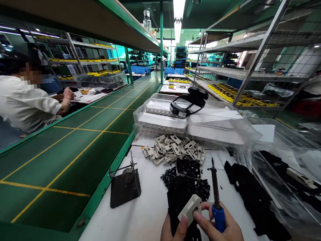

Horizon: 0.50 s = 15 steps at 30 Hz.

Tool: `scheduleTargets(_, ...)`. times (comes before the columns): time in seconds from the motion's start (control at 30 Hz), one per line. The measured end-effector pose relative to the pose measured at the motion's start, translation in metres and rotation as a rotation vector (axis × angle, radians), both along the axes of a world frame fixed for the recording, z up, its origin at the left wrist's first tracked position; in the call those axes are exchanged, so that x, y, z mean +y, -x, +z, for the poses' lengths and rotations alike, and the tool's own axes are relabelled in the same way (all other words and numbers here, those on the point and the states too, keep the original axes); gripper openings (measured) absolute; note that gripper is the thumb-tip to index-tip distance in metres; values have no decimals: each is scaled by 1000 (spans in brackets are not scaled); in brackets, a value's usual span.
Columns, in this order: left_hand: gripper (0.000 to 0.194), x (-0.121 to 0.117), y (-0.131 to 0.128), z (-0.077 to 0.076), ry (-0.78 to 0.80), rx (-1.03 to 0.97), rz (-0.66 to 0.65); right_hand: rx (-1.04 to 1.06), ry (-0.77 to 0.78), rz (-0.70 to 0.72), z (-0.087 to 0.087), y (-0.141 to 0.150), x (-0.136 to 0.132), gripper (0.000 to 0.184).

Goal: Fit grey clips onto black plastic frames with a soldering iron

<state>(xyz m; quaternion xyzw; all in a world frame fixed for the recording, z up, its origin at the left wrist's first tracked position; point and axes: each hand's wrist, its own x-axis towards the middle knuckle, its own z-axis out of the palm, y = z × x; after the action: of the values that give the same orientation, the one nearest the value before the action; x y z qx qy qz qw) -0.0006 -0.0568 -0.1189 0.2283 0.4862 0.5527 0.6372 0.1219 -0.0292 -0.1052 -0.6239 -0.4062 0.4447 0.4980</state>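
Left hand [170,235] is gripping a long black piece [173,199] at the bottom centre of the frame, its thumb pressing on a pale block [189,209] that is lying across it. Right hand [225,236] is pinching the block's other end between thumb and finger while also holding a blue-handled soldering iron [219,218], tip pointing up. White tabletop [125,228] is stretching toward the lower left, past a dark metal stand [123,193], to the green rail [87,213]. Room is narrowing ahead, where loose black bits [202,188] and a heap of pale blocks [174,149] are crowding up toward a clear tray [226,139]; at lower right, a dark strip [251,198] is lying near the right hand. Most left fingers are hiding behind the black piece, the bottom edge is cutting off both wrists, and the iron's handle is covering part of the right palm. Individual bits are blurring together.
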Motion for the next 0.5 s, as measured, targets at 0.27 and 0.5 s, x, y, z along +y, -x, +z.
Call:
scheduleTargets(0.27, 55, -4, -3, 3, -124, 14, -68, 159, 196, 69, 8, 10, -5, 57)
scheduleTargets(0.5, 61, -6, -5, 1, -70, 106, -10, -147, 0, -119, 18, 7, -12, 44)
